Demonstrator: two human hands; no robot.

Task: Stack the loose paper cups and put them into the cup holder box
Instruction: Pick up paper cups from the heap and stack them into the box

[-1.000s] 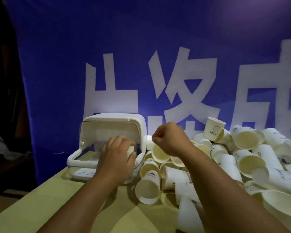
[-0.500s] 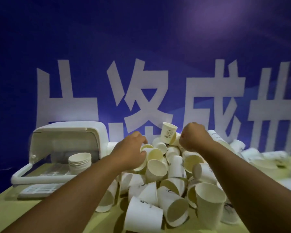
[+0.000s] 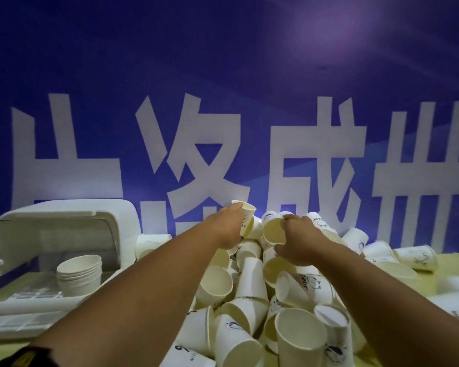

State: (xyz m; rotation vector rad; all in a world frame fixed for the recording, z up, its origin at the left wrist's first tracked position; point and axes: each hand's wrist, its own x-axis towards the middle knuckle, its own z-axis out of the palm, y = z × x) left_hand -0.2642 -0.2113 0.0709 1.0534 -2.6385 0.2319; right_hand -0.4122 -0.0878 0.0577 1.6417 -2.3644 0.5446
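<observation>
now gripping upright cup [image 3: 248,216] w/ l hand [image 3: 228,230] atop loose pile [image 3: 249,300]; pinching rim of tilted cup [image 3: 272,231] w/ r hand [image 3: 301,241] just beside. stacked cups [image 3: 79,274] standing inside open cup holder box [image 3: 64,215], left of pile.

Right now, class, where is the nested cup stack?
The nested cup stack stands at the head view's left, inside the open cup holder box, left of the loose cup pile.
</observation>
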